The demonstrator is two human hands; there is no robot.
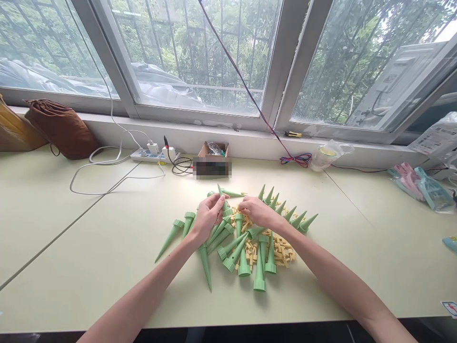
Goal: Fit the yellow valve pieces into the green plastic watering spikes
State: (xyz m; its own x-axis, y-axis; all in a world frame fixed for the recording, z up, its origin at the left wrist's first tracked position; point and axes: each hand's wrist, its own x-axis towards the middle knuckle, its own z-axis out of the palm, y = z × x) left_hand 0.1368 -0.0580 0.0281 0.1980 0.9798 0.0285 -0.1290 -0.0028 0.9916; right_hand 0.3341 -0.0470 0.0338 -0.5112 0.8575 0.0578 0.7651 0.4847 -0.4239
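My left hand is closed around a green plastic watering spike, its tip pointing up. Just to the right, my right hand has its fingers pinched together over the pile of small yellow plastic valve pieces; what sits in the pinch, if anything, is hidden. Several more green spikes lie loosely on and around the yellow pile. Others fan out on the left, such as one green spike. Behind my right forearm a row of green spikes stands with tips upward.
On the pale table, a small cardboard box stands behind the pile. A power strip with cables is at the back left, beside a brown drawstring bag. A clear plastic cup and packaged pink and blue items are rightward.
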